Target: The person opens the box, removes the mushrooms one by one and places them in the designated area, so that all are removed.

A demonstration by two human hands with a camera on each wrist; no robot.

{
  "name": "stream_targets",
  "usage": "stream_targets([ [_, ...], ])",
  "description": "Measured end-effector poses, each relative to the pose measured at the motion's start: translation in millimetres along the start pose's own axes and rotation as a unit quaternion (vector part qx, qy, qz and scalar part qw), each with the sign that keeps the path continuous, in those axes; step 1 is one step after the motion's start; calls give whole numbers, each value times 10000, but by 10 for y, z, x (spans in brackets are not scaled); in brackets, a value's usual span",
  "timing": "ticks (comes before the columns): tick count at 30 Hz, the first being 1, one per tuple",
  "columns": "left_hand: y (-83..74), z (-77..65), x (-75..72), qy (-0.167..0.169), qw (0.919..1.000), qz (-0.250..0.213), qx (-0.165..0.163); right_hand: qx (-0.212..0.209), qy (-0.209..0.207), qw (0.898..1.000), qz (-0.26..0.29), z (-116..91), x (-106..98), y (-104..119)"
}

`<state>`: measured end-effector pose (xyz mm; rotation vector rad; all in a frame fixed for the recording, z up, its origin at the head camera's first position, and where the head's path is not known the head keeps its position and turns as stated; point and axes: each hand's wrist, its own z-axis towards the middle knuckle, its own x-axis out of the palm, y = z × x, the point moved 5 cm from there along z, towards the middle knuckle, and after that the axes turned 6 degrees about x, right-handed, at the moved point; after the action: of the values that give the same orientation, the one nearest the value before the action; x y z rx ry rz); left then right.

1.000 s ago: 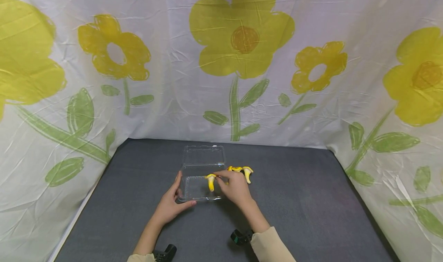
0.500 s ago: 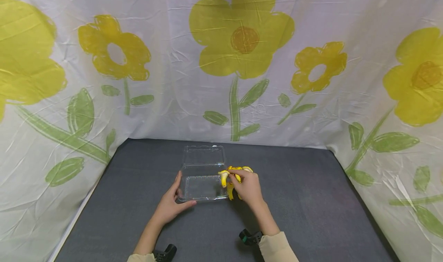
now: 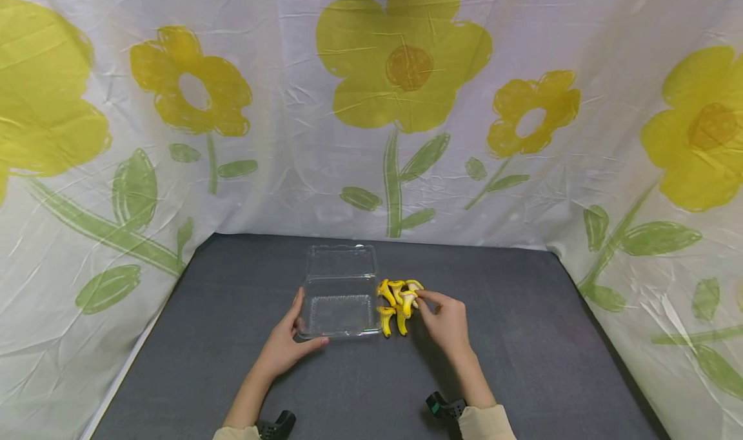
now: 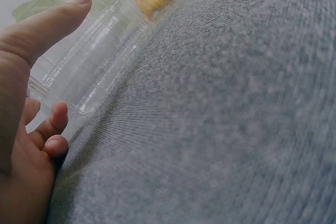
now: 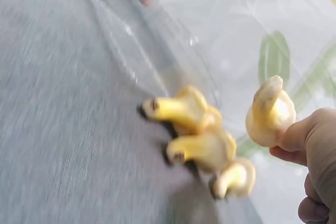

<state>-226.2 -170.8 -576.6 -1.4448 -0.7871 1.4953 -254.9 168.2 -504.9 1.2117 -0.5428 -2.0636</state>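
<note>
A clear plastic clamshell container (image 3: 341, 311) lies on the table with its lid folded back. My left hand (image 3: 283, 342) holds its near left corner, the thumb along the front edge and the fingers at the left side. In the left wrist view the fingertips (image 4: 56, 145) sit low by the clear wall. Between thumb and fingers, my right hand (image 3: 448, 319) pinches a yellow mushroom (image 5: 269, 113) with a pale underside. That mushroom is held above several other yellow mushrooms (image 3: 386, 322), which lie just right of the container.
A dark grey cloth covers the table (image 3: 522, 350). White curtains (image 3: 278, 169) printed with yellow flowers hang behind and at both sides. Each wrist wears a black device, such as the right wrist camera (image 3: 445, 406).
My right hand has moved right, carrying the pinched mushroom from over the container to above the other mushrooms. More of those mushrooms now show. My left hand and the container stay put.
</note>
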Motion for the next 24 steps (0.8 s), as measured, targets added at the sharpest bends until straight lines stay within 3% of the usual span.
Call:
stream_targets([
  [9, -19, -10, -8, 19, 10000, 1, -61, 211, -245, 9991, -290, -176, -136, -283],
  [15, -13, -7, 2, -34, 10000, 39, -22, 530, -209, 9981, -231, -262, -119, -410],
  [24, -5, -16, 12, -52, 9999, 79, 42, 650, -221, 9974, -228, -350, -43, -555],
])
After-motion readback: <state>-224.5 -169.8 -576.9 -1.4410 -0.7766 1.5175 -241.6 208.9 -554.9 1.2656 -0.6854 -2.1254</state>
